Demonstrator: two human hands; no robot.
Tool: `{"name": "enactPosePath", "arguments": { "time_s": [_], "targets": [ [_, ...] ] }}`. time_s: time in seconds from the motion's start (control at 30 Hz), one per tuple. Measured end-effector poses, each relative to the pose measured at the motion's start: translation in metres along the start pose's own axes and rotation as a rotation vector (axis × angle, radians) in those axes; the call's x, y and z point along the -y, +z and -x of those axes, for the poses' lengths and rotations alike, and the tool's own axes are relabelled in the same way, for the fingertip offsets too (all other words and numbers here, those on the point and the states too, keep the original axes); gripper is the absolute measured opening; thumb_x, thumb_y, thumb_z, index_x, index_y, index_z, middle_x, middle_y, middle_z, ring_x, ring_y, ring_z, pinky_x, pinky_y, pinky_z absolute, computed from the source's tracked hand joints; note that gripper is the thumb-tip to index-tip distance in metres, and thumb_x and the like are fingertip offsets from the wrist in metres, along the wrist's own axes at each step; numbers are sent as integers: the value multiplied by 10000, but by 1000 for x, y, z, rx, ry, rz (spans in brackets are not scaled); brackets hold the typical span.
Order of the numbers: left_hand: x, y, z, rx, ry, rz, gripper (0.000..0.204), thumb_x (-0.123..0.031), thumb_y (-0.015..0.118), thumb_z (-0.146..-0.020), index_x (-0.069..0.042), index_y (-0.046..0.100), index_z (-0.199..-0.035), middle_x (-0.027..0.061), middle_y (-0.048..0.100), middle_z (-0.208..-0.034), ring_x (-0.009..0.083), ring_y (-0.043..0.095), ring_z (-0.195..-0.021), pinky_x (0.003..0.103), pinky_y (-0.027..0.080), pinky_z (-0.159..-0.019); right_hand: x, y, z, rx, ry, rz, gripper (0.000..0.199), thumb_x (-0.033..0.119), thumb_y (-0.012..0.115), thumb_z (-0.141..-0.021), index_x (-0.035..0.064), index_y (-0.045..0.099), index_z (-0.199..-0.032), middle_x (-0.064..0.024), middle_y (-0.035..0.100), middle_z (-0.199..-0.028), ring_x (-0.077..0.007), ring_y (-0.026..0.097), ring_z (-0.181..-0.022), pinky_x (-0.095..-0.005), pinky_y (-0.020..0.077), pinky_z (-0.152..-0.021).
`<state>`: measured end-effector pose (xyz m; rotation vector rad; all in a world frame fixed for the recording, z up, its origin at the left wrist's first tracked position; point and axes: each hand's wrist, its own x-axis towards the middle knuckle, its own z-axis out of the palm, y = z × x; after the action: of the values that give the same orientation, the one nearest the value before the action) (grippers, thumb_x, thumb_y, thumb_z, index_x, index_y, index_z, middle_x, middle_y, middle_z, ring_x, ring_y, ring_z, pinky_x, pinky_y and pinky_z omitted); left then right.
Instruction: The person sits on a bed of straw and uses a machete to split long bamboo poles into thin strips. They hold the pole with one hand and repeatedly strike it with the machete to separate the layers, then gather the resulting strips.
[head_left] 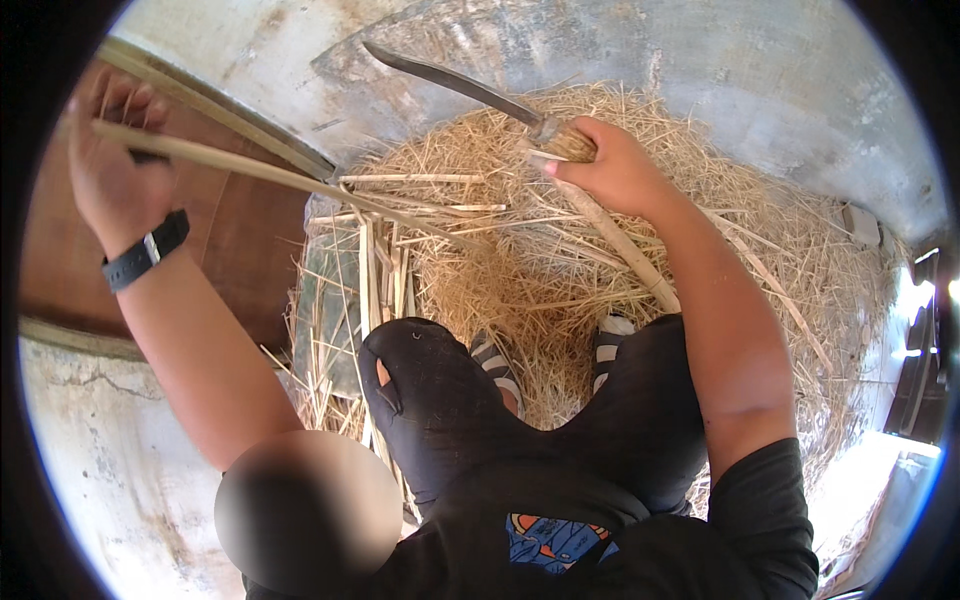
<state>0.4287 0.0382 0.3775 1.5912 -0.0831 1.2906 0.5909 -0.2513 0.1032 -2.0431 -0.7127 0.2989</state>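
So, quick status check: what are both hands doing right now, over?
Left hand raised, shut on long split cane. Right hand shut on knife, blade pointing up-left. Straw shavings heaped underfoot, nothing blocking the cane.

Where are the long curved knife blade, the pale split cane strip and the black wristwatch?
Long curved knife blade (455, 85), head view: middle of the dark blade.
Pale split cane strip (250, 165), head view: mid-length, right of the left hand.
Black wristwatch (146, 250), head view: strap on the left wrist.
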Motion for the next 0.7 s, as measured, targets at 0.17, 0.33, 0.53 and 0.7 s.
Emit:
{"name": "enactPosePath", "arguments": {
  "time_s": [0.17,0.33,0.53,0.7],
  "targets": [
    [-22,-90,8,-37,-28,30,331,-338,589,-1021,-14,594,-1092,17,472,-789,141,436,-685,267,375,-597,3,2,0,25,-34,64,578,399,767,-858,3,624,-1254,-104,649,-908,-232,619,-827,-410,476,-740],
    [-26,-117,32,287,-208,455,446,-535,707,-891,-106,585,-894,-35,364,-652,107,310,-571,252,307,-535,9,18,3,-27,-111,92,468,339,781,-863,41,648,-1198,-80,627,-897,-204,586,-808,-396,464,-749],
    [9,-153,26,520,-329,807,563,-642,819,-696,-173,505,-696,-78,374,-599,70,288,-515,236,265,-497,33,52,8,181,-15,75,406,313,793,-847,38,636,-1101,-66,614,-867,-182,580,-765,-373,481,-706],
    [18,-162,25,564,-301,874,698,-769,818,-553,-177,511,-758,-90,371,-611,68,295,-525,234,265,-506,79,114,17,202,-18,-153,407,336,769,-853,4,658,-1062,-137,662,-869,-257,639,-797,-410,493,-745]
  ]
}}
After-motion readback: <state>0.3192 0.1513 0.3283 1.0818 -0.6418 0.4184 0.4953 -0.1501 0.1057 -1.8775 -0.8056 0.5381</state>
